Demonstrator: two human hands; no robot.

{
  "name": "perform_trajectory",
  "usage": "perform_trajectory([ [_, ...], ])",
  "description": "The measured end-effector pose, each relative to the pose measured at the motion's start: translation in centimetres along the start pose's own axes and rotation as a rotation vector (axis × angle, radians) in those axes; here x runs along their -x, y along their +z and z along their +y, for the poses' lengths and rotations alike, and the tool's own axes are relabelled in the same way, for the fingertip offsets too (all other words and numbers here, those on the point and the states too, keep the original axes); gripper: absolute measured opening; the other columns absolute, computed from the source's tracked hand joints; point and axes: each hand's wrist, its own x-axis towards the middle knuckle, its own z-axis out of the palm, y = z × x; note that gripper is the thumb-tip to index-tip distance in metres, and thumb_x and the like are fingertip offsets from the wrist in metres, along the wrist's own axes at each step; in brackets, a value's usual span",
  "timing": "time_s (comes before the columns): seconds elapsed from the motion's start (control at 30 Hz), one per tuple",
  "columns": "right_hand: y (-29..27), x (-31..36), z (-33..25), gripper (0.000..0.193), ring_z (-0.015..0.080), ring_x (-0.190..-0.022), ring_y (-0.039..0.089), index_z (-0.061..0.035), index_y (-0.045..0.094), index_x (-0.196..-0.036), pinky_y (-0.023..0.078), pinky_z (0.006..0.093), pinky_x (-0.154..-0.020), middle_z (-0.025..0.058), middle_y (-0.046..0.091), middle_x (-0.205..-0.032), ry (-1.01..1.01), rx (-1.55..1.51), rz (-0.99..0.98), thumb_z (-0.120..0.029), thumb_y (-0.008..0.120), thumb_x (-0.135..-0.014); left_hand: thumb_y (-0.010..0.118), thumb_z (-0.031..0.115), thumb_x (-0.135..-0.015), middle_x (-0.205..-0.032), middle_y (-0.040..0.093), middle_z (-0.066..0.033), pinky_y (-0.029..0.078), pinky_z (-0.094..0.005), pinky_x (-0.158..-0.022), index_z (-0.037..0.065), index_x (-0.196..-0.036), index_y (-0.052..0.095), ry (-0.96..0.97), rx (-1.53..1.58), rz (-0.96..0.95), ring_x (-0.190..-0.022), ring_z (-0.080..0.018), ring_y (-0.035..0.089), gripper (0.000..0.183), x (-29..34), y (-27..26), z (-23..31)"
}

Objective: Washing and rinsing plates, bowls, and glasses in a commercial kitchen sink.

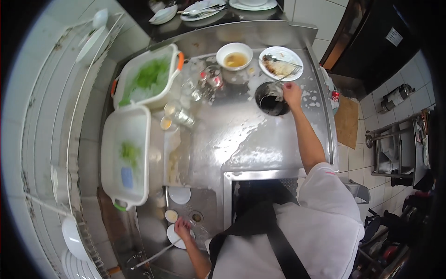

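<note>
At the far right of the steel counter, my right hand (292,95) is closed in a pinch over a round dark opening (272,106). Between its fingertips is a pale, crumpled-looking piece (276,90), too blurred to name. Just beyond lies a white plate (268,64) with food scraps, a spoon and a fork. My left hand (182,228), fingers curled, is low in the sink (204,204). Beside it are a white plate (173,235) and a small bowl (171,216) with yellowish contents. Whether the fingers grip the plate's rim is hidden.
A bowl of broth (234,56) stands at the back. Two white tubs (145,153) with green scrubbing material and suds line the left, near glasses (186,117). A faucet spout (157,255) crosses the sink. A wire rack (69,153) with dishes hangs at the left.
</note>
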Motion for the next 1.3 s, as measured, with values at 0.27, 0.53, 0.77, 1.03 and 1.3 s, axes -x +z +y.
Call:
perform_trajectory([
  [0.27, 2.3, -17.8, 4.9, 0.011, 0.0334, -0.076, 0.064, -0.0092, 0.067, -0.083, 0.050, 0.0441, -0.069, 0.0148, 0.066, -0.086, -0.291, 0.499, -0.280, -0.013, 0.059, -0.077, 0.058, 0.012, -0.089, -0.081, 0.060, -0.0024, 0.045, -0.0222, -0.067, -0.002, -0.102, 0.060, 0.431, -0.348, -0.759, -0.074, -0.0089, 0.055, 0.019, 3.9, 37.8, 13.2],
  [0.53, 2.7, -20.0, 5.9, 0.011, 0.0282, -0.092, 0.057, -0.0094, 0.065, -0.085, 0.045, 0.0430, -0.077, 0.0096, 0.062, -0.085, -0.573, 0.483, -0.421, -0.015, 0.057, -0.079, 0.060, 0.022, -0.083, -0.090, 0.065, -0.0169, 0.049, -0.0407, -0.075, 0.004, -0.094, 0.064, 1.036, -0.893, -0.858, -0.082, -0.0335, 0.063, 0.022, 10.1, 67.1, 12.7],
  [0.77, -1.1, -21.6, 7.8, 0.015, 0.0353, -0.088, 0.060, -0.0020, 0.054, -0.093, 0.047, 0.0462, -0.074, 0.0177, 0.063, -0.088, -0.565, 0.391, -0.417, -0.009, 0.049, -0.080, 0.060, 0.026, -0.083, -0.079, 0.066, -0.0102, 0.049, -0.0326, -0.062, 0.006, -0.088, 0.066, 0.443, -0.965, -1.128, -0.070, -0.0226, 0.063, 0.022, 11.0, 68.4, 10.9],
  [1.03, -7.4, -4.8, 5.5, 0.027, 0.0221, -0.062, 0.059, -0.0035, 0.060, -0.103, 0.044, 0.0362, -0.060, 0.0118, 0.057, -0.065, 0.288, -0.334, -0.370, -0.018, 0.039, -0.094, 0.052, 0.019, -0.093, -0.085, 0.065, -0.0034, 0.046, -0.0222, -0.060, 0.006, -0.109, 0.058, -0.202, -0.333, -1.262, -0.071, -0.0094, 0.061, 0.022, 18.4, 63.2, 8.1],
  [1.3, -9.1, -0.4, 4.5, 0.019, 0.0253, -0.072, 0.062, -0.0014, 0.056, -0.096, 0.047, 0.0365, -0.065, 0.0150, 0.061, -0.076, 0.405, -0.461, -0.336, -0.016, 0.044, -0.092, 0.060, 0.021, -0.086, -0.080, 0.066, -0.0100, 0.048, -0.0302, -0.061, 0.007, -0.108, 0.057, 0.584, -0.710, -1.418, -0.067, -0.0203, 0.064, 0.026, 19.3, 62.4, 8.1],
])
